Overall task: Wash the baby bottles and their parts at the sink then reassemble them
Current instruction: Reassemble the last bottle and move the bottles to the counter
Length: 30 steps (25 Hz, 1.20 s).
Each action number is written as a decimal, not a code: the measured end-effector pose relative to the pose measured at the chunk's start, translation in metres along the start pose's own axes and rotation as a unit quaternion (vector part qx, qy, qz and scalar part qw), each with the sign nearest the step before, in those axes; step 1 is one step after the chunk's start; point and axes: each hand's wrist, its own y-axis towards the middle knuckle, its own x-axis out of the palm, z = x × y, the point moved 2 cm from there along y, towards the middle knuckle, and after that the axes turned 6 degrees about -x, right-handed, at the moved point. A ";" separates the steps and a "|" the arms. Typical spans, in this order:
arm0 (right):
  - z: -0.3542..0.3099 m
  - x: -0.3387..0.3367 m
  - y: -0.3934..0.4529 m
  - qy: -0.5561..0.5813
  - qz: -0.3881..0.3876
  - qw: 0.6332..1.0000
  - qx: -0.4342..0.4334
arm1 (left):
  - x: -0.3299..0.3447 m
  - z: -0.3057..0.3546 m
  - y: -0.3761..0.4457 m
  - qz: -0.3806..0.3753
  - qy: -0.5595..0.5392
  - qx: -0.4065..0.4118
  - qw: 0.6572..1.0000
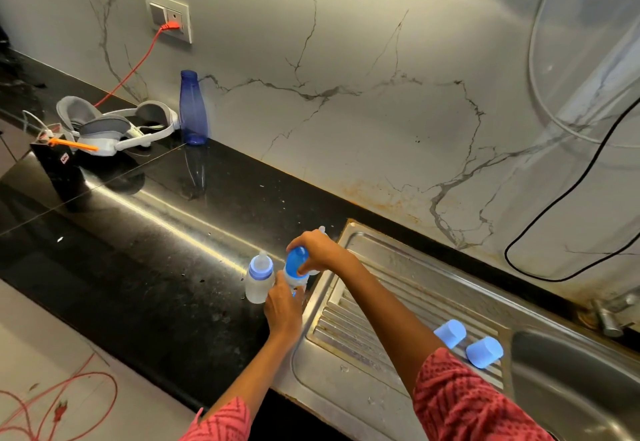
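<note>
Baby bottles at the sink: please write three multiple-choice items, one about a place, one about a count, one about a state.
1. Where do the loose blue caps lie?
A. on the steel drainboard
B. on the black counter
C. on the floor

2. How many loose blue caps lie there?
A. one
B. two
C. four

3. What is the right hand doing?
A. hanging idle
B. pressing the wall switch
C. gripping a blue cap on a bottle

Key: 1 A, they rest on the ribbed drainboard; 2 B, two lie side by side; 3 C, its fingers curl round the cap while the left hand holds the bottle.
</note>
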 end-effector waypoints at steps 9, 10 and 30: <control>0.002 0.021 -0.020 0.123 0.108 0.985 0.055 | -0.003 -0.012 0.011 -0.046 -0.001 0.006 0.999; 0.001 0.021 -0.020 0.124 0.108 0.985 0.060 | -0.004 -0.009 0.010 -0.050 -0.001 0.003 0.999; -0.003 0.007 0.002 0.069 0.031 0.994 0.074 | -0.089 -0.022 -0.008 0.082 0.085 0.005 0.993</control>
